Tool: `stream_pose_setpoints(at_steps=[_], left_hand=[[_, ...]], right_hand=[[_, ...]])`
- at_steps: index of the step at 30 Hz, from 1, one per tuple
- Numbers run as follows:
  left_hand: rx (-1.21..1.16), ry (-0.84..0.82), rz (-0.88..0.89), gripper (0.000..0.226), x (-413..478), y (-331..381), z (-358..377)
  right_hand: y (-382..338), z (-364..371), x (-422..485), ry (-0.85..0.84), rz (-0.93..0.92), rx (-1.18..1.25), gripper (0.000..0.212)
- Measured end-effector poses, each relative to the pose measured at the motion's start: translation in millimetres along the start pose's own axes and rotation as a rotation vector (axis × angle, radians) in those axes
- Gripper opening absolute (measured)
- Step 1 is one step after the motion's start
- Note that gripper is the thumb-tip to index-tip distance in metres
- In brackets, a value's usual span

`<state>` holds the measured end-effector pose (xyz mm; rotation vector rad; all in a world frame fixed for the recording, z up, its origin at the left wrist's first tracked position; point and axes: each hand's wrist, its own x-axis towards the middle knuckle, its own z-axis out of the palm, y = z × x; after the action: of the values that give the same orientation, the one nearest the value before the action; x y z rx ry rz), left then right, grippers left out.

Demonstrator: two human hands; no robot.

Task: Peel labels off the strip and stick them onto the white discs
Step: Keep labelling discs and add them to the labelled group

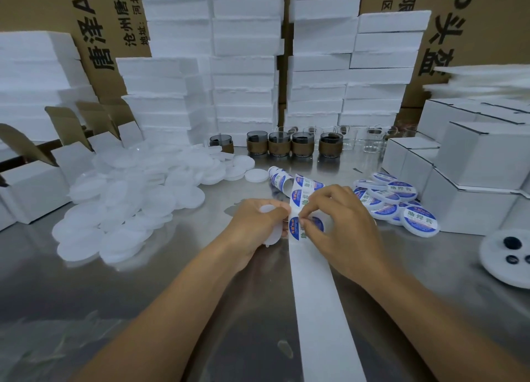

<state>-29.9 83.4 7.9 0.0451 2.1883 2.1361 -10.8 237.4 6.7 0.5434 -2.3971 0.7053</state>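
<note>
**Head view of a labelling bench.** The left hand is grasping 1 white disc, with the fingers curled round its rim. It is holding the disc just beside the left edge of the label strip.

The right hand is pinching the edge of 1 round blue-and-white label between thumb and forefinger. The label is sitting on the strip. The fingertips are covering its edge, so whether it is lifting off the backing cannot be told.

The strip is lying on the steel table. It is running from the near edge, where the backing is bare, up under the right hand to a curled roll end, which is carrying more labels.

A loose heap of unlabelled discs is spreading across the table to the left of the hands. A smaller heap of labelled discs is lying to the right, against the white cartons.

Behind the hands, 5 dark cups with brown sleeves are standing in a row, with clear glasses beside them. White foam blocks are standing in tall stacks along the back, in front of printed cardboard boxes. At the far right, a white round plate is holding a few dark pieces.
</note>
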Motion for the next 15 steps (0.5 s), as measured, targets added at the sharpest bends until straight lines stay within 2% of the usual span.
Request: stream_pose_setpoints(at_steps=[3,9,12,15], left_hand=[[0.071,0.052,-0.013,0.021,1,-1,-1],[0.120,0.096,0.000,0.021,2,0,-2],[0.088,0.091,0.007,0.020,3,-1,0],[0.054,0.094,0.010,0.020,3,-2,1]], right_hand=[[0,0,-1,-0.045,0.000,0.056,0.013],[-13,-2,-3,-0.028,-0.052,0.174,0.017],[-25,-4,-2,0.023,-0.011,0.371,0.019],[-32,-9,1,0.053,0.112,0.656,0.016]])
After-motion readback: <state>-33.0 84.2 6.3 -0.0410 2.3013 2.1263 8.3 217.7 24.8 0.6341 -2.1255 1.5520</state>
